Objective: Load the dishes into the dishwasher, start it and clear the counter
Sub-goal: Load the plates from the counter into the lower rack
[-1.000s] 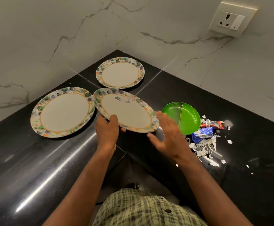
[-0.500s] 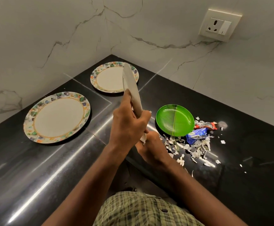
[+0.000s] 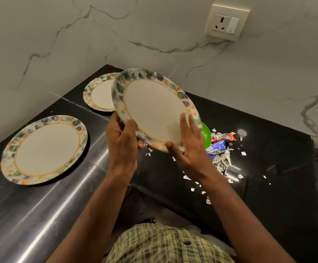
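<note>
Half the green plate behind held plate

Tilted plate, seemingly in both hands
</note>
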`<action>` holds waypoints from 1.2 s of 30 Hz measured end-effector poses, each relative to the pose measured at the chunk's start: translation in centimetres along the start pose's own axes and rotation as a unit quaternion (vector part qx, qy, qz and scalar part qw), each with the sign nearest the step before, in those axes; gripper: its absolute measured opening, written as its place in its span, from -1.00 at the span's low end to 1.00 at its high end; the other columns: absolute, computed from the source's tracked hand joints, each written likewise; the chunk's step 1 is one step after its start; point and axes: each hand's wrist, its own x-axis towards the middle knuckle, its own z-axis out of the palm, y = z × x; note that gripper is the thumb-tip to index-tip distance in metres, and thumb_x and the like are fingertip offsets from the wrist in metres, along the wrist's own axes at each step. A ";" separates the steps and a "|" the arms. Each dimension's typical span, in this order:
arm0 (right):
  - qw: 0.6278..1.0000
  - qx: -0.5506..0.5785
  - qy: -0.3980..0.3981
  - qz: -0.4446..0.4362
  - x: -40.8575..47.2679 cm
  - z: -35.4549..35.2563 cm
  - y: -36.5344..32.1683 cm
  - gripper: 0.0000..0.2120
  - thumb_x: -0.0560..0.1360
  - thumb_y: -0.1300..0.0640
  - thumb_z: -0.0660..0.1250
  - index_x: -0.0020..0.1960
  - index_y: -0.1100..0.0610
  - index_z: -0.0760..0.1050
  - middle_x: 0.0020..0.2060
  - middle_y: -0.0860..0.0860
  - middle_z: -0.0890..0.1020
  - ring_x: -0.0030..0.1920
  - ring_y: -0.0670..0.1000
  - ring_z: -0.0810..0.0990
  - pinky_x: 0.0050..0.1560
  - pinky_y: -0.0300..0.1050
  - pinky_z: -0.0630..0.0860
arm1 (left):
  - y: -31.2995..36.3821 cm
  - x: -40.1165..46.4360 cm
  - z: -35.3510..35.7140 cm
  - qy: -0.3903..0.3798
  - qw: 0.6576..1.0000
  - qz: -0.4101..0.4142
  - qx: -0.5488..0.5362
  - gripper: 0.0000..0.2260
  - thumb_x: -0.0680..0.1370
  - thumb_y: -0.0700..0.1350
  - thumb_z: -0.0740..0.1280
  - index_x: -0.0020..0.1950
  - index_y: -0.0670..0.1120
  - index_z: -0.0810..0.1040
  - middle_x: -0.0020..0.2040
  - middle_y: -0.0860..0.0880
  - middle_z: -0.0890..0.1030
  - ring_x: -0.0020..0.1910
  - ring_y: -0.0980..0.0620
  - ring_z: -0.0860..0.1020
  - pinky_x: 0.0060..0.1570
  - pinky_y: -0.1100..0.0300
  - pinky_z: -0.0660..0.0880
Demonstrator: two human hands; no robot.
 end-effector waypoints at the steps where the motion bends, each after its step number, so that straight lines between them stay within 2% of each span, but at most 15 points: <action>1: 0.999 -0.016 -0.025 0.019 0.1 -0.5 0.1 -0.10 0.53 -0.54 -0.09 0.68 -0.10 -0.29 0.68 -0.08 -0.15 0.61 -0.17 -0.28 0.65 0.10 -0.14 | -0.3 0.0 0.1 -0.004 1.000 -0.004 -0.011 -0.76 0.63 -0.35 0.18 0.26 -0.22 0.51 -0.21 0.08 0.64 -0.47 0.14 0.40 -0.58 0.29 0.32; 3: 0.997 -0.050 -0.026 0.048 0.0 -1.5 0.8 -0.11 0.55 -0.54 -0.10 0.67 -0.11 -0.32 0.67 -0.08 -0.17 0.60 -0.14 -0.32 0.64 0.10 -0.23 | -1.1 0.0 1.2 -0.031 0.999 -0.025 -0.027 -0.76 0.63 -0.37 0.18 0.23 -0.21 0.53 -0.23 0.07 0.63 -0.48 0.13 0.39 -0.60 0.28 0.30; 6: 0.990 -0.111 -0.002 0.091 -1.0 -2.7 2.3 -0.17 0.60 -0.49 -0.12 0.70 -0.05 -0.19 0.68 -0.03 -0.15 0.64 -0.04 -0.33 0.63 0.11 -0.32 | -2.6 -0.2 2.8 -0.063 0.994 -0.074 -0.045 -0.74 0.62 -0.35 0.18 0.28 -0.25 0.52 -0.23 0.03 0.59 -0.46 0.12 0.37 -0.62 0.27 0.27; 12: 0.973 -0.101 0.025 0.207 -4.2 -5.0 3.5 -0.16 0.59 -0.50 -0.07 0.67 -0.13 -0.29 0.68 -0.01 -0.10 0.67 0.01 -0.19 0.63 0.10 -0.26 | -5.0 -0.8 5.8 -0.162 0.977 -0.128 -0.045 -0.74 0.64 -0.34 0.18 0.30 -0.27 0.50 -0.19 -0.01 0.58 -0.44 0.14 0.40 -0.61 0.31 0.30; 15: 0.962 -0.116 0.047 0.245 -6.2 -5.6 3.9 -0.20 0.63 -0.44 -0.03 0.68 -0.10 -0.28 0.68 -0.03 -0.15 0.66 -0.01 -0.22 0.64 0.10 -0.26 | -5.9 -2.0 7.5 -0.231 0.958 -0.158 -0.053 -0.74 0.66 -0.31 0.20 0.33 -0.24 0.50 -0.09 -0.11 0.62 -0.41 0.14 0.49 -0.59 0.32 0.36; 17: 0.951 -0.131 0.064 0.273 -7.7 -5.8 4.2 -0.20 0.64 -0.42 -0.03 0.68 -0.08 -0.27 0.68 -0.03 -0.19 0.66 -0.02 -0.24 0.64 0.07 -0.26 | -6.6 -3.1 8.7 -0.286 0.938 -0.184 -0.063 -0.76 0.68 -0.27 0.22 0.34 -0.20 0.51 -0.06 -0.10 0.65 -0.35 0.12 0.55 -0.57 0.32 0.37; 20: 0.931 -0.158 0.095 0.315 -10.1 -6.0 4.5 -0.19 0.63 -0.40 -0.03 0.69 -0.05 -0.26 0.68 -0.02 -0.20 0.66 0.00 -0.24 0.65 0.07 -0.23 | -7.7 -5.1 10.3 -0.367 0.904 -0.210 -0.064 -0.79 0.69 -0.26 0.21 0.32 -0.21 0.51 -0.09 -0.09 0.65 -0.37 0.09 0.54 -0.56 0.26 0.37; 22: 0.922 -0.159 0.126 0.330 -11.8 -6.5 4.2 -0.18 0.64 -0.37 0.02 0.70 -0.01 -0.23 0.68 -0.01 -0.18 0.67 0.00 -0.22 0.65 0.06 -0.20 | -8.0 -6.5 11.5 -0.424 0.877 -0.214 -0.075 -0.77 0.69 -0.28 0.22 0.33 -0.21 0.53 0.08 -0.18 0.70 -0.12 -0.15 0.67 -0.28 0.04 0.60; 23: 0.919 -0.159 0.144 0.331 -12.8 -6.9 4.1 -0.18 0.64 -0.35 0.06 0.70 0.01 -0.21 0.69 0.00 -0.16 0.67 -0.01 -0.20 0.65 0.06 -0.17 | -8.1 -7.3 12.0 -0.455 0.863 -0.205 -0.075 -0.75 0.69 -0.31 0.21 0.34 -0.21 0.55 0.16 -0.21 0.69 0.05 -0.24 0.68 -0.07 -0.08 0.64; 24: 0.917 -0.164 0.164 0.326 -13.7 -7.3 3.9 -0.17 0.64 -0.33 0.11 0.70 0.03 -0.18 0.69 0.01 -0.14 0.67 -0.01 -0.19 0.66 0.06 -0.14 | -8.2 -7.9 12.3 -0.484 0.852 -0.186 -0.068 -0.73 0.68 -0.35 0.20 0.33 -0.23 0.56 0.18 -0.22 0.69 0.14 -0.25 0.67 0.06 -0.12 0.63; 27: 0.899 -0.196 0.223 0.322 -16.9 -9.0 3.5 -0.05 0.57 -0.41 0.18 0.70 0.05 -0.17 0.69 0.04 -0.14 0.67 0.00 -0.19 0.65 0.09 -0.09 | -8.2 -9.8 13.5 -0.576 0.807 -0.128 -0.028 -0.68 0.65 -0.41 0.18 0.32 -0.22 0.58 0.10 -0.17 0.72 0.06 -0.10 0.68 0.04 -0.05 0.63; 29: 0.891 -0.209 0.247 0.319 -18.6 -10.5 2.9 0.06 0.50 -0.45 0.25 0.70 0.06 -0.22 0.68 0.06 -0.19 0.67 0.04 -0.22 0.65 0.16 -0.09 | -8.2 -10.9 13.9 -0.625 0.775 -0.095 -0.006 -0.65 0.65 -0.38 0.20 0.35 -0.14 0.59 0.10 -0.16 0.71 0.06 -0.12 0.68 0.04 -0.15 0.64; 32: 0.879 -0.253 0.245 0.322 -21.5 -12.6 1.7 0.12 0.44 -0.44 0.35 0.70 -0.01 -0.21 0.68 0.04 -0.22 0.67 0.09 -0.25 0.61 0.24 -0.11 | -7.6 -12.8 14.6 -0.686 0.727 -0.027 0.021 -0.62 0.67 -0.36 0.20 0.41 -0.08 0.58 0.10 -0.06 0.71 0.08 -0.09 0.69 0.01 -0.08 0.65; 34: 0.869 -0.291 0.244 0.317 -23.5 -14.0 1.5 -0.01 0.46 -0.39 0.38 0.69 -0.07 0.01 0.69 0.04 -0.02 0.68 0.12 -0.15 0.61 0.24 -0.05 | -7.1 -14.5 15.3 -0.713 0.700 0.006 0.027 -0.61 0.67 -0.35 0.20 0.43 -0.05 0.57 0.11 -0.03 0.71 0.08 -0.10 0.69 0.01 -0.12 0.64; 36: 0.864 -0.305 0.273 0.293 -26.0 -16.2 1.6 -0.37 0.51 -0.25 0.43 0.51 -0.06 0.41 0.48 0.07 0.41 0.59 0.14 0.21 0.55 0.18 0.18 | -6.8 -16.6 16.1 -0.729 0.683 0.018 0.034 -0.60 0.65 -0.32 0.22 0.41 0.00 0.59 0.11 -0.04 0.72 0.08 -0.16 0.68 0.04 -0.25 0.61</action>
